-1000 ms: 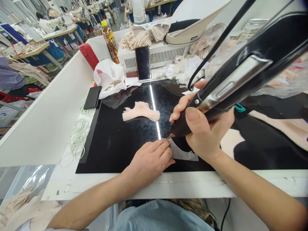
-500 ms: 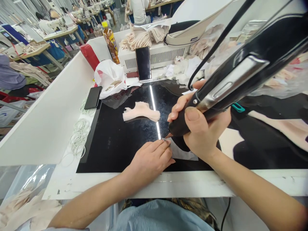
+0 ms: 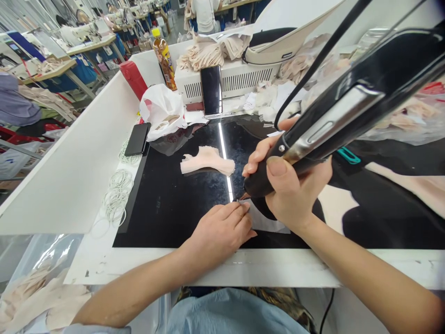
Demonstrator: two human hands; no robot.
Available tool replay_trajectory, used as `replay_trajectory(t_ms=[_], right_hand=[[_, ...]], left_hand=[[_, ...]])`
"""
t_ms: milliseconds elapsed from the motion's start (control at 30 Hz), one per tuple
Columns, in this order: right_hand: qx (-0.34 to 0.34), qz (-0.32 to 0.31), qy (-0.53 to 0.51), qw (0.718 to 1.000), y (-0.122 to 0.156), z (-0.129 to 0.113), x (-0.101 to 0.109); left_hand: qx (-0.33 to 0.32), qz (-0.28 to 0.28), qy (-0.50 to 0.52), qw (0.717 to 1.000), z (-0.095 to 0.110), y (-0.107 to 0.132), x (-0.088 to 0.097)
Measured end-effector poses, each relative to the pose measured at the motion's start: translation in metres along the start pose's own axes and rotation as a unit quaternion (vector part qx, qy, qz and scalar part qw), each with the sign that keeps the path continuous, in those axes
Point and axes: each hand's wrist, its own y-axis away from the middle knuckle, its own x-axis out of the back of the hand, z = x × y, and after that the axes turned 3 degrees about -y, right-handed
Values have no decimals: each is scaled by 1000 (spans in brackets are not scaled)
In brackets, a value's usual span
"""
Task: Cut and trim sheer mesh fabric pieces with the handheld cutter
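My right hand (image 3: 292, 185) is wrapped round the handle of a long black and silver iron-like tool (image 3: 347, 106), whose tip points down at the glossy black worktop (image 3: 174, 204). Fingers of my left hand (image 3: 222, 229) lie flat and together, pressing the left edge of a thin pale grey sheet (image 3: 267, 222) just under the tool's tip. A small stack of pale pink fabric pieces (image 3: 206, 161) lies further back on the worktop, apart from both hands.
A black phone (image 3: 137, 139) and white elastic loops (image 3: 116, 197) lie along the left edge. Behind stand a white plastic bag (image 3: 162, 111), an upright phone (image 3: 211, 89) against a white vented box (image 3: 239, 79), and an orange bottle (image 3: 164, 58). Pink fabric lies bagged at right.
Almost nothing differs. The view has shifted slightly. Both hands stay where they were, the left on the sheet, the right on the tool.
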Motion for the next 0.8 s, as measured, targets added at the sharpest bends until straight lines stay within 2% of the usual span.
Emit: replay_trajectory(t_ms=[133, 300, 433, 700, 800], right_hand=[[-16, 38, 20, 999, 0, 1, -3], [-22, 14, 19, 999, -4, -8, 2], [-10, 17, 54, 998, -6, -22, 17], [-38, -19, 97, 994, 10, -58, 54], [-23, -7, 111, 993, 11, -68, 64]], left_hand=[[-1, 5, -3, 1000, 0, -1, 1], [3, -7, 1, 1000, -1, 0, 2], [4, -8, 7, 1000, -2, 2, 1], [-4, 2, 9, 1000, -4, 1, 3], [-12, 0, 3, 1000, -6, 0, 5]])
